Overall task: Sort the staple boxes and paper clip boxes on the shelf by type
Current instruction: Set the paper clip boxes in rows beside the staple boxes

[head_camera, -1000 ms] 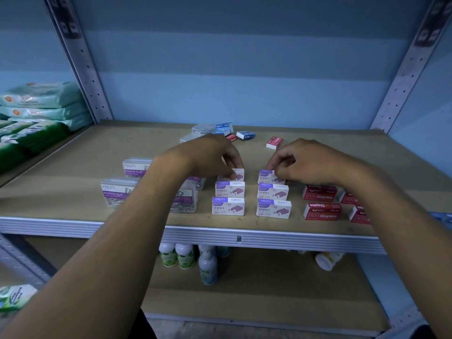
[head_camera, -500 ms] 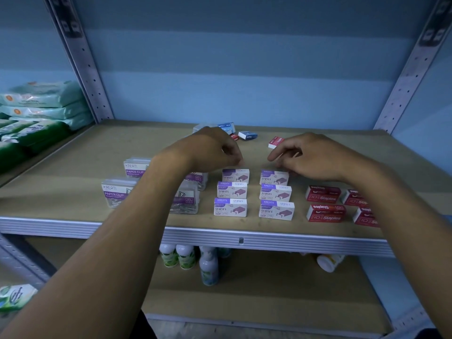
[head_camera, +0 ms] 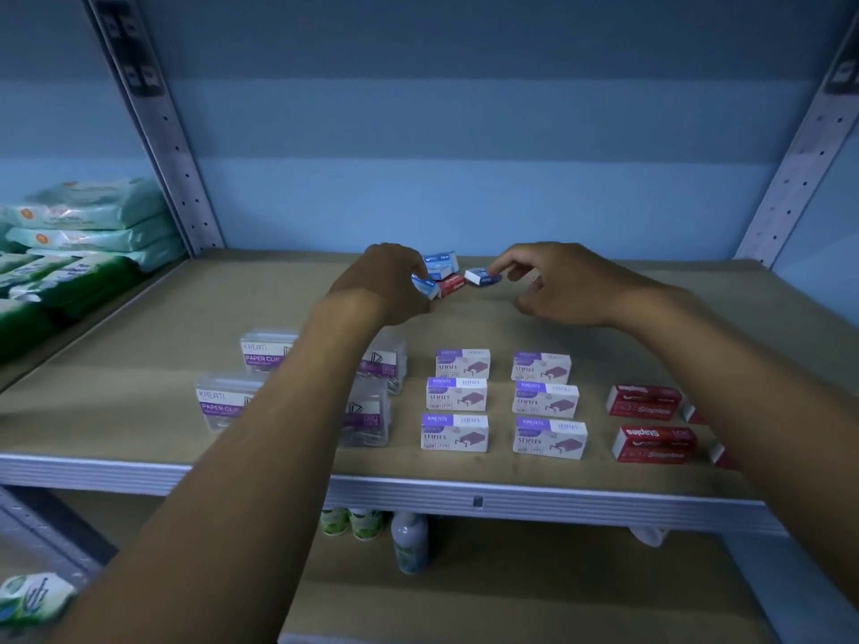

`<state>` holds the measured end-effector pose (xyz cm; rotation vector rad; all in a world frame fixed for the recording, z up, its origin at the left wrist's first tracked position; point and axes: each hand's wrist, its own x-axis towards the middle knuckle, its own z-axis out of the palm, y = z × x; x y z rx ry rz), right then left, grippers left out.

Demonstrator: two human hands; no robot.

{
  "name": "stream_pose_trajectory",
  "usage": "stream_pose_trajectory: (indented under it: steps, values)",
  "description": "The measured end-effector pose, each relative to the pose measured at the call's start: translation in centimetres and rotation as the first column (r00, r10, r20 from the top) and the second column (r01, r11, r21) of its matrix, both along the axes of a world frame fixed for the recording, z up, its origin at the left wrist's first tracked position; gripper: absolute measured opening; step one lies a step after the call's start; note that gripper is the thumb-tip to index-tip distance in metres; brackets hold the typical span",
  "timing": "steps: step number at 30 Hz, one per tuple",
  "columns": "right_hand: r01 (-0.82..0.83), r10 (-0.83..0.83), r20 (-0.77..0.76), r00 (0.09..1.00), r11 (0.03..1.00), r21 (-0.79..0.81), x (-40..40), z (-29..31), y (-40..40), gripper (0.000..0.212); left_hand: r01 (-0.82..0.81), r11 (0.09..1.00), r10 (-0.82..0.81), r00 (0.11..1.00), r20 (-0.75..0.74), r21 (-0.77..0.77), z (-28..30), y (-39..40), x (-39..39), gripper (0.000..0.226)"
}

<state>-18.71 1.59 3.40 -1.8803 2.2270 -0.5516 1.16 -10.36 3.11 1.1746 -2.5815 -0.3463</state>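
My left hand (head_camera: 386, 283) is at the back of the shelf, fingers closed on a small blue box (head_camera: 425, 286) that tilts beside a small red box (head_camera: 452, 285) and another blue box (head_camera: 441, 264). My right hand (head_camera: 562, 285) is spread, its index fingertip touching a blue and white box (head_camera: 479, 276), thumb apart from it. Nearer the front, purple staple boxes (head_camera: 455, 395) lie in two columns of three. Red staple boxes (head_camera: 644, 402) lie to their right. Clear paper clip boxes (head_camera: 227, 402) stand to the left, partly hidden by my left forearm.
The wooden shelf board (head_camera: 139, 341) has a metal front edge (head_camera: 511, 499). Green wipe packs (head_camera: 88, 230) are stacked on the neighbouring shelf at left. Small bottles (head_camera: 409, 541) stand on the shelf below. Slotted uprights (head_camera: 799, 155) frame the bay.
Both hands have left the back row of purple staple boxes and reached further back to the small blue and red boxes. The left hand has closed on a blue box.
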Motion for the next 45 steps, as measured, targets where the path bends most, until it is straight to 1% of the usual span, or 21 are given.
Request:
stream_pose_trajectory:
  steps: [4,8,12,19,22,25,32,39,42,45]
  values:
    - [-0.008,0.008,-0.055,0.998,1.000,0.009,-1.1,-0.3,-3.2,0.054,-0.014,1.000,0.013,1.000,0.023,0.010,-0.5,-0.5,-0.8,0.053]
    - [0.001,0.004,-0.089,0.996,0.999,0.052,-1.6,-1.0,-6.0,0.059,-0.013,1.000,0.013,1.000,0.026,-0.010,-0.4,-1.1,-1.3,0.056]
    - [0.016,-0.002,-0.133,0.991,0.994,0.105,-1.8,-1.5,-7.8,0.065,-0.012,0.999,0.008,0.994,0.112,0.034,-0.2,-1.6,-1.9,0.058]
    - [0.047,-0.025,-0.137,0.990,0.985,0.163,-2.3,-2.1,-8.8,0.070,-0.026,0.994,-0.006,0.961,0.277,0.111,-0.3,-1.9,-2.2,0.060]
    - [0.043,-0.019,-0.136,0.991,0.983,0.180,-2.3,-2.0,-8.8,0.066,-0.017,0.992,-0.021,0.957,0.290,0.126,-0.3,-2.0,-2.1,0.061]
    - [0.019,0.007,-0.139,0.990,0.982,0.187,-2.2,-1.8,-8.7,0.057,-0.013,0.992,-0.025,0.953,0.301,0.126,-0.4,-2.1,-1.9,0.060]
    - [0.001,0.030,-0.170,0.985,0.984,0.180,-1.7,-1.6,-8.5,0.041,0.009,0.994,-0.052,0.918,0.393,0.111,-0.6,-2.1,-1.7,0.068]
    - [-0.025,0.065,-0.208,0.976,0.981,0.190,-1.2,-1.3,-7.5,0.037,0.046,0.999,-0.050,0.913,0.406,0.019,-0.5,-2.3,-2.6,0.070]
    - [-0.034,0.077,-0.217,0.973,0.980,0.196,-0.8,-0.9,-7.0,0.038,0.091,0.996,-0.076,0.892,0.446,-0.012,-0.1,-2.9,-2.8,0.059]
    - [-0.034,0.076,-0.209,0.975,0.980,0.197,-0.4,-0.6,-6.5,0.036,0.137,0.989,-0.101,0.900,0.424,-0.055,-0.1,-3.4,-2.9,0.043]
